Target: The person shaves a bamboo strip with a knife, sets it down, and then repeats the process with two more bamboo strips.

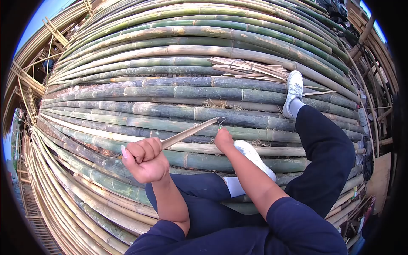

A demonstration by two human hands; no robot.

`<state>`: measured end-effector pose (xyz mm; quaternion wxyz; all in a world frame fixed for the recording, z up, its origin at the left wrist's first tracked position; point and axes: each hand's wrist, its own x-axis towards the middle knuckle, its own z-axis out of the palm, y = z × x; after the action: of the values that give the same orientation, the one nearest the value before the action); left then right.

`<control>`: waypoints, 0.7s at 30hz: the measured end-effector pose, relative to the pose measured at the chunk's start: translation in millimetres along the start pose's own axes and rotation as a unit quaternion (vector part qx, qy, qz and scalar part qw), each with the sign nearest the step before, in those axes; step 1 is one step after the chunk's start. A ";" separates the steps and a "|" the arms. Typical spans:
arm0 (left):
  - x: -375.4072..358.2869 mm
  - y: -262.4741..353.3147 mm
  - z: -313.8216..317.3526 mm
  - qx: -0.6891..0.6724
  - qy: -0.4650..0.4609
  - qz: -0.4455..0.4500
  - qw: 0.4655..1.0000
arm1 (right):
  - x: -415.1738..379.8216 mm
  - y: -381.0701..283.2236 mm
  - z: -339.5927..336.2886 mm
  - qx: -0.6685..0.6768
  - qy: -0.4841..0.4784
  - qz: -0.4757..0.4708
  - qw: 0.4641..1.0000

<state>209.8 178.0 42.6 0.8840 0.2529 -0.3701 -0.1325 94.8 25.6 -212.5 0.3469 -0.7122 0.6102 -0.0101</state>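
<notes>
My left hand (146, 159) is closed in a fist around a split bamboo strip (191, 131), which slants up and to the right. My right hand (223, 139) is closed near the strip's far end. A thin, dark curved piece (220, 120) shows just above its fingers, against the tip of the strip, with a speck of green at its base. Whether this is wire or a small blade I cannot make out. Beneath both hands lie long green bamboo poles (178, 112), side by side.
A tied bundle of split bamboo strips (250, 68) rests on the poles ahead. My white shoes (294, 91) stand on the poles, to the right of my hands. Thinner pale poles (55, 182) run along the left, and a wooden frame (382, 85) stands at far right.
</notes>
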 end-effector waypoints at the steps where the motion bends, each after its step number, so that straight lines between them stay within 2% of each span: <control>1: -1.2 1.9 -0.4 0.001 0.003 -0.003 1.000 | -1.4 0.9 -1.0 0.008 -0.011 -0.002 1.000; 8: 2.2 8.3 -0.2 0.013 0.025 0.004 1.000 | 6.5 11.2 0.7 0.034 0.004 -0.012 0.999; 10: 4.0 27.2 4.4 0.005 0.021 0.062 0.998 | 3.8 10.5 -4.2 0.037 0.014 0.001 0.999; 11: 5.2 39.5 5.5 0.005 0.018 0.059 0.998 | 7.7 14.2 -3.5 0.040 0.015 0.004 0.999; 13: 7.7 61.9 5.2 0.030 0.017 0.195 0.980 | 22.9 22.5 -2.1 0.044 -0.014 0.021 0.999; 17: 4.3 59.8 -2.9 0.054 -0.026 0.198 0.978 | 28.7 25.6 -11.1 0.024 -0.062 0.023 0.998; 19: 5.0 41.5 -2.6 0.023 -0.005 0.114 0.993 | 39.7 35.4 7.0 -0.010 -0.015 -0.050 0.999; 20: 5.2 34.4 -4.0 0.030 -0.018 0.093 0.995 | 39.3 31.7 2.5 -0.010 -0.014 -0.052 0.998; 21: 5.6 27.2 -4.0 0.030 -0.019 0.094 0.995 | 35.0 23.9 -9.5 0.202 -0.071 0.037 0.976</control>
<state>217.8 199.8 58.3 0.8774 0.2406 -0.4128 -0.0426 78.9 -10.1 -231.7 0.5263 -0.6034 0.5950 -0.0702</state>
